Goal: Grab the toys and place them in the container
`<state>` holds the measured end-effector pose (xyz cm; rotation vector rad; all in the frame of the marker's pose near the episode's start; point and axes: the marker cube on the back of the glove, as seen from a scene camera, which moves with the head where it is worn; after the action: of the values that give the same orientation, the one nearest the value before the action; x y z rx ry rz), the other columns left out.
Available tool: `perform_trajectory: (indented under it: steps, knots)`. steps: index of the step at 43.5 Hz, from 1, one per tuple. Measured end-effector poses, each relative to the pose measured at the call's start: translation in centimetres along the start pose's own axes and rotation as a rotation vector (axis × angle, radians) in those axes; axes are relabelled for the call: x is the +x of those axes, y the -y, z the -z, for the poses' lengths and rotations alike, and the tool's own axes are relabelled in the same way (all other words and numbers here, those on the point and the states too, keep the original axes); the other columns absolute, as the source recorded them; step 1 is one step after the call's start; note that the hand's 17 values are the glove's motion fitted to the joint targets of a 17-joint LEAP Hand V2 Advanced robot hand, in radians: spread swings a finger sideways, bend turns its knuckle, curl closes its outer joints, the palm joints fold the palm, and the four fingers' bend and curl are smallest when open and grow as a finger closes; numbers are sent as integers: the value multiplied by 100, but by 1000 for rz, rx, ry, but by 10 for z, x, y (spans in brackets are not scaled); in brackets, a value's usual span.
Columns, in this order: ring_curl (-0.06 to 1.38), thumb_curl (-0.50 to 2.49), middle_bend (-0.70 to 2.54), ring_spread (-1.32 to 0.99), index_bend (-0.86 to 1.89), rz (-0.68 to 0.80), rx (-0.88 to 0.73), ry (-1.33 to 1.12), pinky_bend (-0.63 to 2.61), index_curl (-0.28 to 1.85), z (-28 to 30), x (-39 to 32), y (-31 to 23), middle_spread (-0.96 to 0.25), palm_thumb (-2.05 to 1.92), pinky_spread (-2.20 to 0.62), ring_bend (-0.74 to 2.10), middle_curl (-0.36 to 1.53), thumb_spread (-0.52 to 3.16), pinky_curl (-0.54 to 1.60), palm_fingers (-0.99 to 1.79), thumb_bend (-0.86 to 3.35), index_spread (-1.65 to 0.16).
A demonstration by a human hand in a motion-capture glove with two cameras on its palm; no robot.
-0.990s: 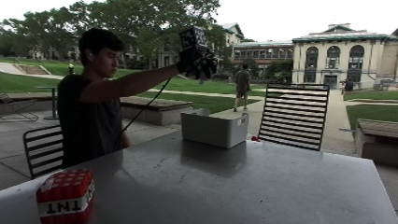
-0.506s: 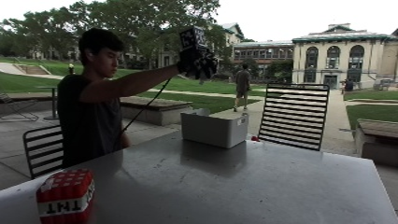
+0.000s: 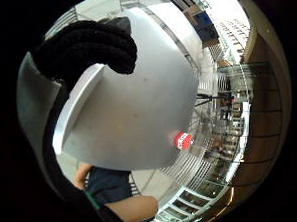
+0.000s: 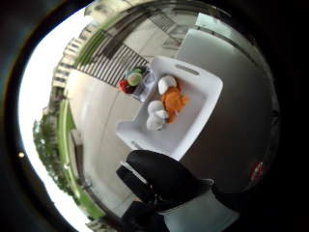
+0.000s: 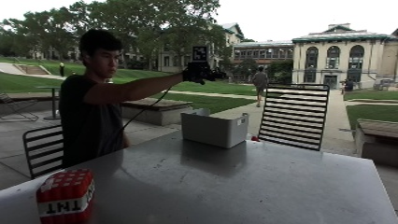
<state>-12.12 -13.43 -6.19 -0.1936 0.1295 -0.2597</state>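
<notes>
In the outside view my gloved right hand [image 5: 200, 72] is stretched out high above the white container [image 5: 214, 128], which stands at the table's far edge. The fingers [image 3: 87, 45] are loosely curled and nothing shows in them. The thumb side palm view looks down into the container [image 4: 193, 123]. An orange toy [image 4: 174, 101] and white toys [image 4: 157, 118] lie inside it. A red TNT block toy [image 5: 65, 196] stands on the table's near left corner, far from the hand, and it also appears in the palm views as a TNT block [image 3: 183, 140].
The grey table [image 5: 249, 186] carries the container and the block. A slatted chair [image 5: 294, 116] stands behind the container, and another chair [image 5: 43, 144] is beside the person. Red and green things [image 4: 130, 81] lie just outside the container's far side.
</notes>
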Motion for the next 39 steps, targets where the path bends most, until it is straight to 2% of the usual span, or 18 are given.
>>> perform_trajectory:
  steps: [2,6,8,14,20,29,39]
  knots:
    - [29,31,20,4,4,-31,-6,18,141,34,8,-9,-9,2,-14,-2,55,45,89,39,-26,-11,-32]
    - [28,29,19,6,5,117,21,177,135,30,24,-3,-36,2,-14,0,49,45,90,37,-27,-11,-31]
    - [27,28,19,6,4,117,33,179,133,28,23,25,-47,2,-13,1,47,45,89,36,-26,-10,-31]
    - [26,26,18,7,3,-188,53,-20,127,23,-3,126,-71,2,-13,4,42,43,89,34,-26,-10,-30]
    - [26,24,18,8,2,-301,26,-81,124,19,-27,205,-108,2,-12,5,38,42,90,33,-25,-9,-29]
    - [26,23,16,7,4,-462,-11,-50,121,14,-61,337,-175,1,-11,6,33,40,89,32,-25,-9,-29]
    - [26,22,16,7,5,-633,-27,-59,119,12,-105,424,-245,0,-11,7,28,37,87,31,-25,-9,-30]
